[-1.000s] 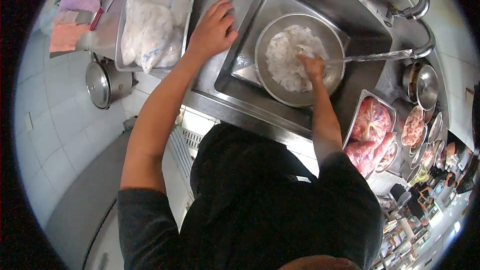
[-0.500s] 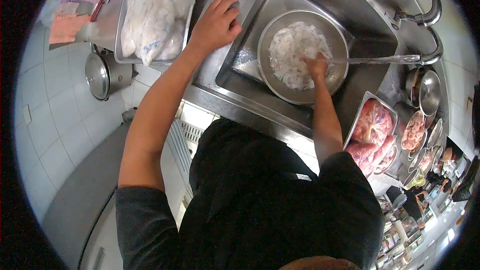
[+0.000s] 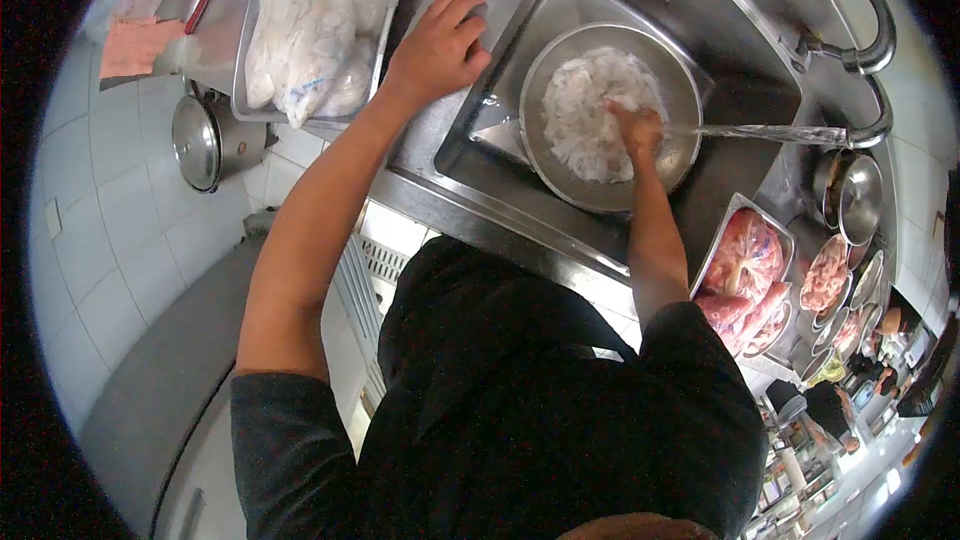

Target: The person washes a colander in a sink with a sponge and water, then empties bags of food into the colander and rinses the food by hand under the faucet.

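Observation:
My right hand [image 3: 638, 130] reaches into a round metal bowl [image 3: 530, 155] standing in the sink [image 3: 745, 155]. Its fingers are among pale, whitish strips [image 3: 585, 125] of food, and the fingertips are partly hidden there. From the curved faucet [image 3: 870, 130] a stream of water [image 3: 770, 132] runs toward the bowl, by the back of that hand. My left hand [image 3: 437, 48] is at the metal counter left of the sink, its fingers bent and thumb apart. A small grey patch shows by its fingertips.
Left of my left hand, a metal tray [image 3: 382, 40] holds bagged whitish food. A red-handled knife [image 3: 200, 10] lies beside folded cloths [image 3: 150, 40]. Right of the sink are a tray of pink meat [image 3: 742, 250] and several metal bowls [image 3: 862, 200]. Other people [image 3: 815, 405] stand far right.
My right hand has shifted slightly within the bowl, and more of its back shows. My left hand stays at the counter. The whole view has shifted a little.

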